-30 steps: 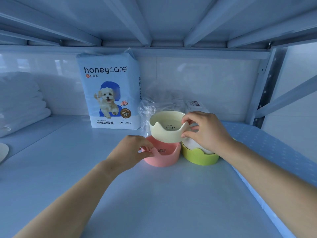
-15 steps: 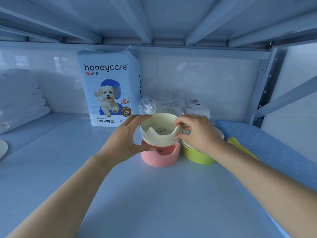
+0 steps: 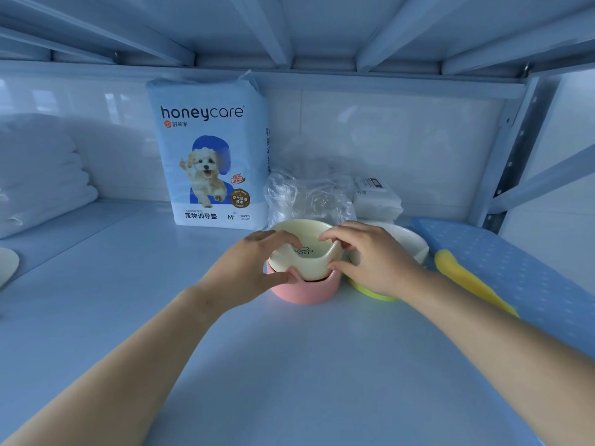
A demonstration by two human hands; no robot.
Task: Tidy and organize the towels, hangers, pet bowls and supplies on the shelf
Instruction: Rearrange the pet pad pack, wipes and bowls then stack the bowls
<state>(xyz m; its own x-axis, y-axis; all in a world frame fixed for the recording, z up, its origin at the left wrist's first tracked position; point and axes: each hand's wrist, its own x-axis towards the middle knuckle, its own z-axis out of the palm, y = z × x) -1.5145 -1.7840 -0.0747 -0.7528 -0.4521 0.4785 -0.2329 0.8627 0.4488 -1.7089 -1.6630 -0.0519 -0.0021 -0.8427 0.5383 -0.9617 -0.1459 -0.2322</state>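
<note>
A cream pet bowl (image 3: 306, 249) with a paw print inside sits nested in a pink pet bowl (image 3: 306, 292) on the shelf (image 3: 289, 365). My left hand (image 3: 254, 268) grips the cream bowl's left rim and my right hand (image 3: 370, 259) grips its right rim. Just right of the pink bowl stands a green bowl (image 3: 373, 292) holding a white bowl (image 3: 409, 243), both partly hidden behind my right hand. Folded white towels (image 3: 42, 175) are stacked at the far left.
A honeycare training pad pack (image 3: 209, 152) stands upright at the back wall. A crumpled clear plastic bag (image 3: 309, 194) and a white wipes pack (image 3: 376, 197) lie behind the bowls. A blue dotted board with a yellow item (image 3: 470, 281) lies at right. A cream plate edge (image 3: 8, 265) shows at left.
The cream bowl has come down from the air into the pink bowl. My left hand moved from the pink bowl's rim onto the cream bowl.
</note>
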